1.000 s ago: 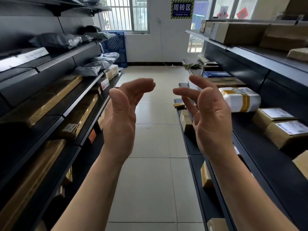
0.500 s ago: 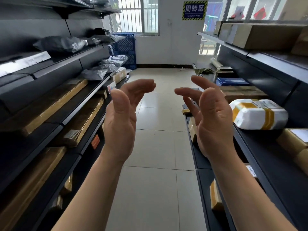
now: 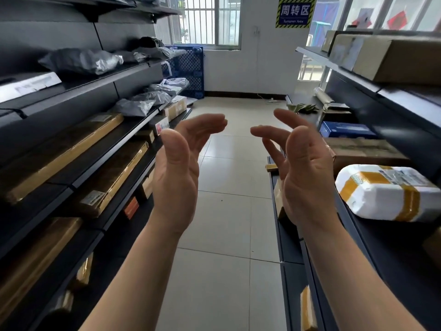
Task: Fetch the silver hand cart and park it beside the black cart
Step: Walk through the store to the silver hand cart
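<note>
My left hand [image 3: 180, 170] and my right hand [image 3: 303, 170] are both raised in front of me over the aisle, palms facing each other, fingers curved and apart. Neither hand holds anything. No silver hand cart and no black cart shows in this view.
Dark shelving [image 3: 71, 168] with brown parcels and grey bags lines the left; dark shelving [image 3: 386, 247] with boxes and a white taped parcel [image 3: 381, 192] lines the right. A tiled floor aisle [image 3: 222, 235] runs ahead to a white wall, a blue pallet [image 3: 188, 68] and a barred window.
The view has advanced along the aisle; the shelves and the white parcel have slid closer and past me. Both hands stay raised and empty in the same pose.
</note>
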The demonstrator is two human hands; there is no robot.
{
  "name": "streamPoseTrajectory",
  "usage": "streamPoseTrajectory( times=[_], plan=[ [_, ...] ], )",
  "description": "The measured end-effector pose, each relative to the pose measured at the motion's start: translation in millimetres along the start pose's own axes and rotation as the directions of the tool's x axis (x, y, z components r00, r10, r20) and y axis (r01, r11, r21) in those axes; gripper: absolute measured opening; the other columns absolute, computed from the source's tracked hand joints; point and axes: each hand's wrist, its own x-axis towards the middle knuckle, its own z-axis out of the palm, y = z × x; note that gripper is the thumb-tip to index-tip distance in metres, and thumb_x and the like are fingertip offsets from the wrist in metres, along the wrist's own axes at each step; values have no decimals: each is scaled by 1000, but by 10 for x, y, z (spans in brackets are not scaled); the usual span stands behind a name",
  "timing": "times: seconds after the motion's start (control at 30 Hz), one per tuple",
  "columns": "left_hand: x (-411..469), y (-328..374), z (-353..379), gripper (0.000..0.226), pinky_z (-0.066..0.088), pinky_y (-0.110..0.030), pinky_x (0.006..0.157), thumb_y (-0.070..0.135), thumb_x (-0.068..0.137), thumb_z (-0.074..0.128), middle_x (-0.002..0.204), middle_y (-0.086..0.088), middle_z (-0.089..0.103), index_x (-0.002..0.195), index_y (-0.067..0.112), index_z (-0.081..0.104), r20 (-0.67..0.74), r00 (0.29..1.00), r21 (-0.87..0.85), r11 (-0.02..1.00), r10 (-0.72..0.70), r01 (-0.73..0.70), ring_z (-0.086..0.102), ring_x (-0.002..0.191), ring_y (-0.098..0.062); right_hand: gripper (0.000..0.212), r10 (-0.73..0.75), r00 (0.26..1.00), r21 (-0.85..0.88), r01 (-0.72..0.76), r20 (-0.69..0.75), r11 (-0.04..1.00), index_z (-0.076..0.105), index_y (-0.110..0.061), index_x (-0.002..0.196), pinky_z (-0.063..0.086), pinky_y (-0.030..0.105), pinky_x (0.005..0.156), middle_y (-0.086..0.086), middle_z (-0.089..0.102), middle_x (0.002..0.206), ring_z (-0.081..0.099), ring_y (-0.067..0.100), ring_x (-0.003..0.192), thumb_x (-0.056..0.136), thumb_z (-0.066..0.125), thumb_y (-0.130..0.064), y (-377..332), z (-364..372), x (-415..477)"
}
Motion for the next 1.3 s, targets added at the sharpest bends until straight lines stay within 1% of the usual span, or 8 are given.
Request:
streamPoseTrajectory(
  times=[0.1,0.23,0.43,0.6,0.83,1.03,1.17,1.3],
  plan=[
    [110,-129,33,83,37,-44,109,78,74,36,114,-12,63,113,8,58,-3,1000,-2,1000,-15,15,56,118,-31,65,11,1000,17,-11,-4,1000,55,-31,114,32,53,110,-1,74,100,60,25,116,68,52,-77,110,-45,130],
    [294,-295,17,79,37,-43,109,76,75,35,114,-9,65,112,11,60,4,1000,-5,1000,-16,16,56,118,-30,64,22,1000,26,-22,-16,999,56,-31,114,32,54,110,-2,74,99,61,26,115,69,53,-76,259,-52,318],
    [674,-650,-111,84,38,-42,108,77,74,37,113,-11,64,113,6,58,23,999,-37,999,-35,36,57,117,-31,65,51,998,-12,-51,-46,999,55,-33,113,32,53,110,-3,74,100,60,22,117,67,51,-79,531,42,675],
    [1084,-933,-302,82,38,-39,108,77,74,36,112,-8,64,112,8,59,41,999,-66,997,-33,35,57,117,-28,65,40,997,-54,-43,-65,998,55,-33,113,34,53,109,-3,74,101,60,20,117,67,49,-79,754,230,1088],
    [1558,-1268,-601,83,38,-43,109,78,73,35,113,-9,64,112,8,59,48,998,-70,997,-34,38,57,117,-28,63,32,996,-72,-38,-81,997,56,-35,112,37,53,107,-2,74,102,62,24,112,66,51,-79,1075,515,1541],
    [1784,-1486,-739,80,37,-43,109,78,73,36,112,-6,65,111,11,60,64,997,-93,995,-35,41,57,117,-28,63,35,995,-95,-44,-94,994,56,-35,113,36,53,108,-1,73,103,62,20,114,68,50,-79,1273,626,1755],
    [1918,-1628,-779,81,38,-42,109,78,73,36,112,-7,65,111,10,60,64,997,-97,994,-45,52,57,118,-29,66,38,995,-102,-47,-88,994,55,-34,114,35,53,108,-2,73,103,61,19,116,67,50,-80,1390,653,1901],
    [2033,-1771,-786,82,37,-45,110,78,74,37,113,-10,64,112,8,59,65,997,-91,994,-49,55,57,118,-31,66,40,996,-80,-47,-84,996,56,-33,113,33,54,109,-1,74,102,61,21,117,66,51,-80,1531,616,2046]
  ],
)
